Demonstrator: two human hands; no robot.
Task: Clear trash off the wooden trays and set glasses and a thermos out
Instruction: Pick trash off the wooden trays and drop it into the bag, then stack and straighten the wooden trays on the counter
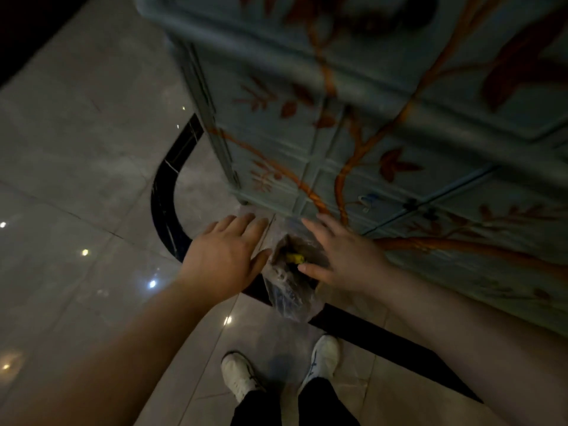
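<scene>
A small bin lined with a clear plastic bag [287,298] stands on the floor at the foot of a painted cabinet. Inside its dark opening lies a yellow piece of trash [294,258]. My left hand [226,256] hovers over the bin's left side, fingers spread and holding nothing. My right hand [341,253] hovers over its right side, fingers apart and empty too. No trays, glasses or thermos show in this view.
A pale blue cabinet [384,124] painted with orange branches and leaves fills the upper right. The glossy tiled floor [76,179] has a curved black inlay [163,192]. My two white shoes [322,356] stand just below the bin.
</scene>
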